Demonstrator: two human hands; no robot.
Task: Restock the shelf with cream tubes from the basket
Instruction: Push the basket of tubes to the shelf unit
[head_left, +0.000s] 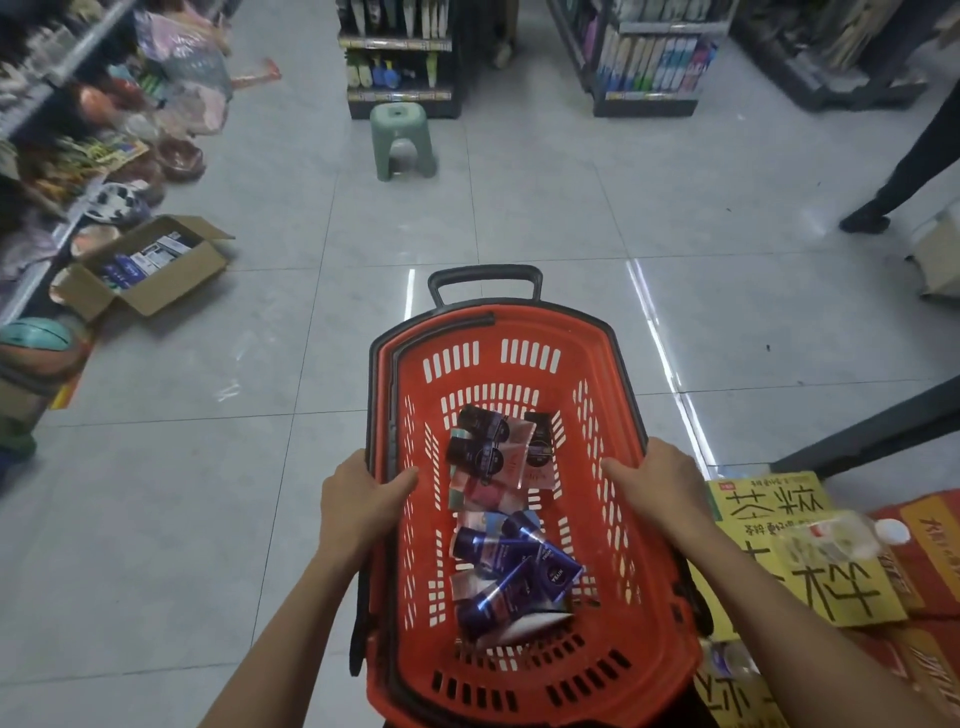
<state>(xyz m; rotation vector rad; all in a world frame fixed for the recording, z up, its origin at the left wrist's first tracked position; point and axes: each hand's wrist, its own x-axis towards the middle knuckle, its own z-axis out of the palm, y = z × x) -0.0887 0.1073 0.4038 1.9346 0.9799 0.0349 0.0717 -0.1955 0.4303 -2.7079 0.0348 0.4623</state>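
Left hand (363, 499) and right hand (660, 483) grip the red basket (519, 332) rims at 9 and 3 o'clock. Cream tubes (498, 519) probably light, slick, squashy; pinch mid-body.

Head camera looks steeply down, close above the basket (519, 332)

Grey tiled floor (260, 493). On it: green stool (402, 140) at the far middle, open carton (143, 270) of boxed goods at left beside a shelf (31, 156), shelf units (400, 57) at the back, yellow cases (779, 519) at right.
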